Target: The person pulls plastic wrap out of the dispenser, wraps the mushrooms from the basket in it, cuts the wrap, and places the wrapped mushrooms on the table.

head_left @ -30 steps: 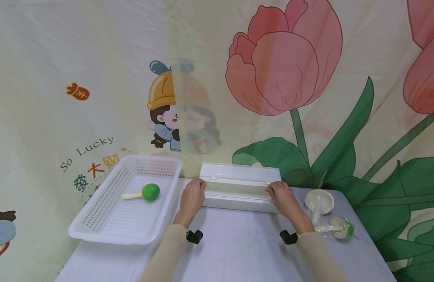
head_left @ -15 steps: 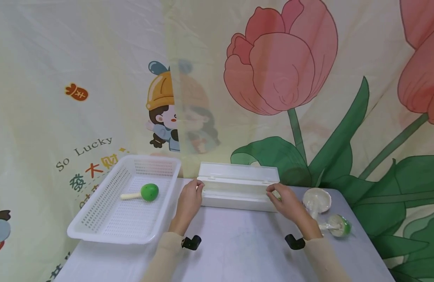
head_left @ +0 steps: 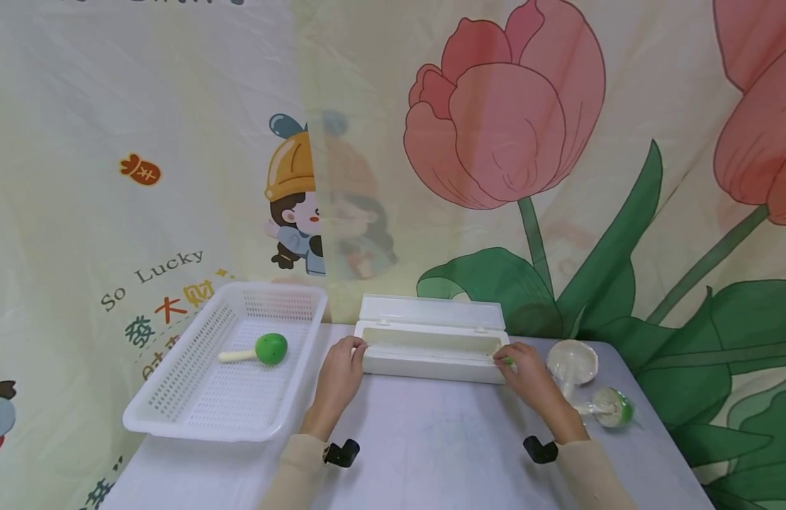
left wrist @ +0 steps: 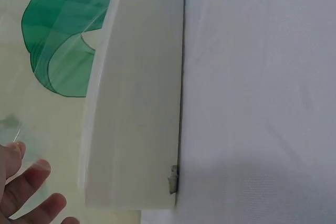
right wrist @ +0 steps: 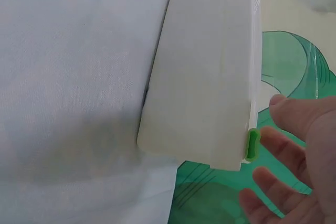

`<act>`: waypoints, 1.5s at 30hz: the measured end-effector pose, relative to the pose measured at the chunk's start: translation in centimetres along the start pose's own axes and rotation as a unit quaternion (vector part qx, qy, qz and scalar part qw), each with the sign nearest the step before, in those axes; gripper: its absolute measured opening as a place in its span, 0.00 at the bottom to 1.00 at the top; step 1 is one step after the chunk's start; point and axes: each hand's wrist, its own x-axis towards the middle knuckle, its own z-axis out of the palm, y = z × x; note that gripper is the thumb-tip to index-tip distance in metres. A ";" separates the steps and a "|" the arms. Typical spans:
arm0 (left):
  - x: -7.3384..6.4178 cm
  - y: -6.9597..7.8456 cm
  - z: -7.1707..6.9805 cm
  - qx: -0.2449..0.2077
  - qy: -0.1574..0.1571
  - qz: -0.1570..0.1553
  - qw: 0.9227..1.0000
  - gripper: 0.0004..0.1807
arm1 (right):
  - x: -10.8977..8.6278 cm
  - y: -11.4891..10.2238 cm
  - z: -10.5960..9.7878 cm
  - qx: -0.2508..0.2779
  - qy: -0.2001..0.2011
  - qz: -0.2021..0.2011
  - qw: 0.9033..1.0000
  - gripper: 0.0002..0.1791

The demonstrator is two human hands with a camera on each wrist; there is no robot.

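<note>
Between the left hand (head_left: 337, 375) and the right hand (head_left: 531, 379) lies an open, long white plastic box (head_left: 434, 367), its long axis running hand to hand. A small green oblong piece (right wrist: 253, 145) sits just beside the right fingers. Whether either hand pinches anything, I cannot tell.

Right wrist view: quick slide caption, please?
Right hand beside the white box, close to the green tab at its end.
</note>
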 end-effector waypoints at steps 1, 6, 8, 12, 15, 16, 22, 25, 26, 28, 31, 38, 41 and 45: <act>-0.1 -0.1 0.0 -0.001 0.000 0.000 1.000 0.08 | 0.0 0.0 -0.1 0.001 0.008 -0.005 1.000 0.04; 0.0 -0.4 0.2 -0.001 -0.004 0.000 1.000 0.08 | -0.2 -0.1 -0.4 0.004 0.050 -0.035 0.998 0.05; 0.3 -0.4 0.2 0.003 0.000 0.009 1.000 0.08 | -0.1 -0.1 -0.5 0.000 0.068 -0.056 0.996 0.05; 0.9 -0.2 0.0 0.008 0.013 0.027 1.000 0.07 | 0.0 -0.3 -0.7 -0.004 0.077 -0.076 0.994 0.06; 1.4 0.0 -0.2 0.010 0.022 0.034 0.999 0.07 | 0.2 -0.7 -1.2 -0.006 0.076 -0.068 0.995 0.07; 1.5 0.1 -0.3 0.011 0.025 0.036 0.999 0.07 | 0.3 -0.9 -1.4 -0.008 0.077 -0.065 0.995 0.07; 2.1 0.7 -0.9 0.007 0.040 0.040 0.998 0.09 | 0.7 -1.6 -2.6 -0.013 0.096 -0.071 0.993 0.07; 2.1 1.0 -1.2 0.004 0.047 0.044 0.998 0.09 | 0.7 -1.7 -2.9 -0.010 0.110 -0.083 0.990 0.06; 2.1 1.1 -1.4 0.002 0.050 0.047 0.998 0.09 | 0.7 -1.7 -3.0 -0.011 0.115 -0.089 0.989 0.06; 2.1 1.3 -1.6 0.000 0.054 0.054 0.997 0.08 | 0.7 -1.6 -3.1 -0.011 0.128 -0.103 0.986 0.06; 2.2 1.6 -1.9 -0.002 0.059 0.060 0.996 0.09 | 0.8 -1.7 -3.4 -0.016 0.148 -0.129 0.980 0.06; 2.4 2.4 -2.4 -0.016 0.066 0.044 0.997 0.10 | 0.9 -2.7 -4.6 -0.015 0.175 -0.138 0.975 0.07; 2.5 2.5 -2.5 -0.040 0.072 0.049 0.995 0.08 | 0.9 -3.0 -5.0 -0.009 0.170 -0.123 0.978 0.07; 2.6 2.4 -2.5 -0.092 0.065 0.066 0.991 0.05 | 0.8 -3.0 -5.1 0.007 0.155 -0.115 0.981 0.05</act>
